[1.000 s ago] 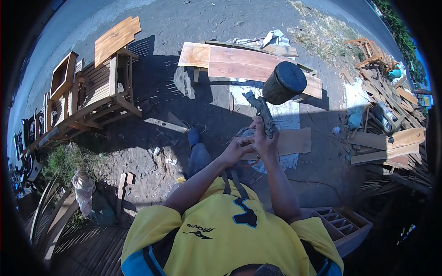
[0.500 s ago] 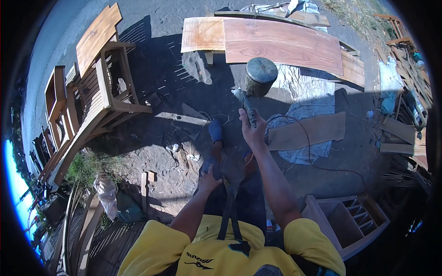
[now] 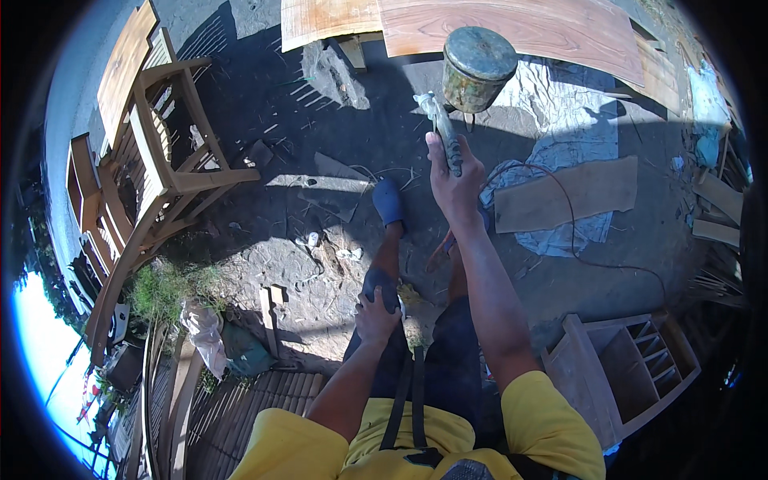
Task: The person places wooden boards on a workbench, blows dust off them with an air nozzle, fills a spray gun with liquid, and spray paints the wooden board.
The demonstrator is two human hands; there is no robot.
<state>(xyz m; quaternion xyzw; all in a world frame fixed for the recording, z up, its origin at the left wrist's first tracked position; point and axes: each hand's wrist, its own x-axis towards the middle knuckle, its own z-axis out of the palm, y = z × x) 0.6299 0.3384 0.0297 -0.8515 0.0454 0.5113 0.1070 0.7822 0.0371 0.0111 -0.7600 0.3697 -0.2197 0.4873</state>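
Observation:
My right hand (image 3: 459, 190) is wrapped round the grip of a stained spray gun (image 3: 442, 128). Its lidded, paint-spattered metal cup (image 3: 480, 60) sits in front of the hand, overlapping the near edge of a reddish wooden panel (image 3: 512, 30) in view; I cannot tell how far apart they are. A thin reddish hose (image 3: 570, 210) runs from near this hand across the ground to the right. My left hand (image 3: 376, 320) lies on my left knee with its fingers spread and nothing held.
Slatted wooden chairs (image 3: 152, 164) stand at left, a wooden board (image 3: 124, 68) leaning over them. A loose plank (image 3: 566, 194) lies on a crumpled white sheet (image 3: 560, 120) at right. Near my right side is an open wooden cabinet (image 3: 596, 376). Scrap wood (image 3: 718, 200) piles up far right.
My view has shifted, so the panels sit higher in it. My right hand and the spray gun appear higher and slightly farther right. The left hand stays on the knee.

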